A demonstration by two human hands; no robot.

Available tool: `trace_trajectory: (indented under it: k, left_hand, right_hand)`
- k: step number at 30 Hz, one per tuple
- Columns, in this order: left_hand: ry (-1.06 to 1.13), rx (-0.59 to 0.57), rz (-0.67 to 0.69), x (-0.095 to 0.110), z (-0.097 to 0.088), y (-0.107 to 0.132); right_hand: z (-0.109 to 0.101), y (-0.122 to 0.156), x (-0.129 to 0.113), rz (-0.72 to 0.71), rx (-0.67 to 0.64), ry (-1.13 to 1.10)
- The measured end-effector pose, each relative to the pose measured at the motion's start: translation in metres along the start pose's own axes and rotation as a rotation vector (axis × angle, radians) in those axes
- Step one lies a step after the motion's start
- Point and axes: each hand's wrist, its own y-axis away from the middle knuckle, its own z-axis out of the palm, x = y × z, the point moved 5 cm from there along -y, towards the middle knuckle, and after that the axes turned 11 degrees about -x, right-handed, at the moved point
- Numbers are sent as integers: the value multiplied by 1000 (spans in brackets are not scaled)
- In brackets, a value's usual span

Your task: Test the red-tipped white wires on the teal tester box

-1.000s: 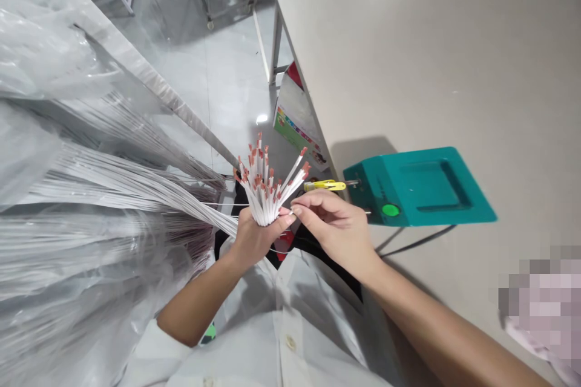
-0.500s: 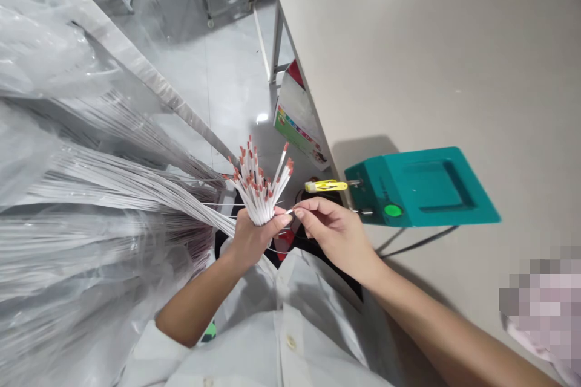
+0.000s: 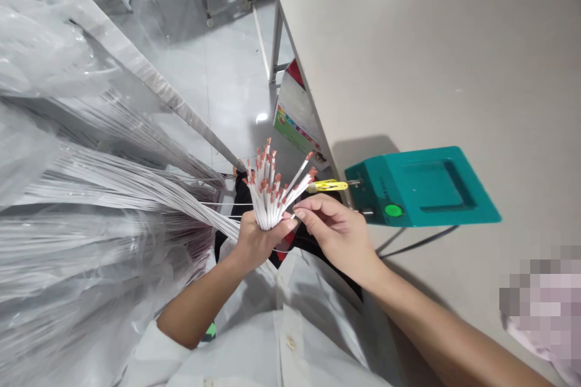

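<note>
My left hand (image 3: 259,240) is wrapped round a bundle of white wires (image 3: 271,205), whose reddish-brown, copper-coloured ends fan out upward. The long tails of the bundle run off to the left. Close against the left thumb, my right hand (image 3: 338,234) pinches the end of a single white wire (image 3: 294,214) between thumb and fingertips. Just beyond the right fingers a yellow clip (image 3: 330,185) sticks out from a teal tester box (image 3: 422,187) with a lit green button (image 3: 393,211).
The tester stands on a pale table (image 3: 454,78) at my right, its black cable (image 3: 420,241) trailing behind. Plastic-wrapped wire bundles (image 3: 104,175) hang over a rail (image 3: 158,91) at left. A printed carton (image 3: 299,121) sits below the table edge. Pinkish cloth, partly pixelated, lies at lower right.
My left hand has shifted right with the wire bundle, and the fanned ends now lean nearer the yellow clip. The right hand keeps its pinch, almost in the same place.
</note>
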Motion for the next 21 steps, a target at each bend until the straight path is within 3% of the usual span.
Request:
trace_trajectory:
  k: [4,11,21]
  left_hand:
    - [12,25,2,3,-4,0]
    - [9,22,-7,2,-4,-1]
    - [74,25,-35,-2,-1,0]
  right_hand:
    - [9,1,12,149,-50,-141]
    - [4,3,4,76,21,-180]
    - [7,0,3,112,-23,-165]
